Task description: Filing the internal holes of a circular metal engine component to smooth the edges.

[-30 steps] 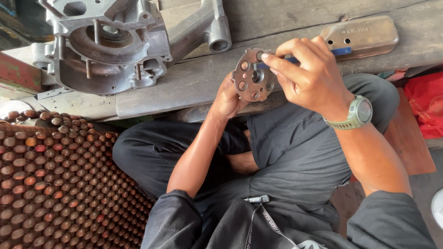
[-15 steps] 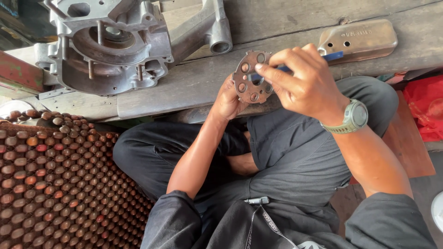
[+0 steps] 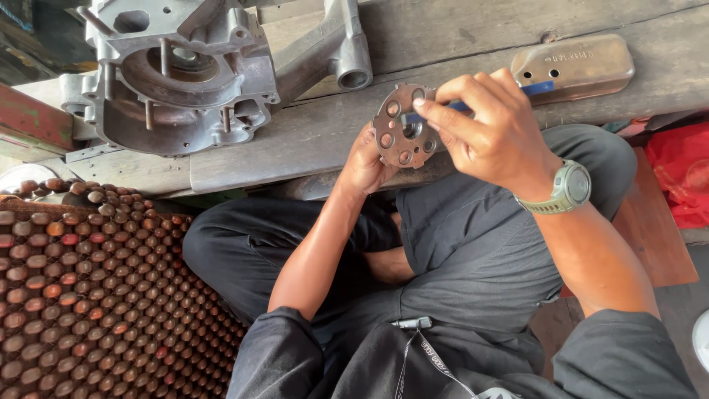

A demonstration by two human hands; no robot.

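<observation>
Left hand [image 3: 367,159] grips the round holed metal plate [image 3: 402,133] from behind, held above the lap, near the desk [image 3: 310,140] edge. Right hand [image 3: 491,133] pinches a blue-handled tool [image 3: 538,88] at its centre. I'd keep the plate steady, tool square. Tool tip hidden; engine casing [image 3: 181,70] cut off at top.

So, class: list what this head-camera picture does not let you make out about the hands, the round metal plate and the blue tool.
- Blue tool: the right hand covers most of it; its kind is unclear.
- Round metal plate: its right edge lies behind the right fingers.
- Left hand: its grip is hidden behind the plate.
- Engine casing: cut off by the top edge.
</observation>
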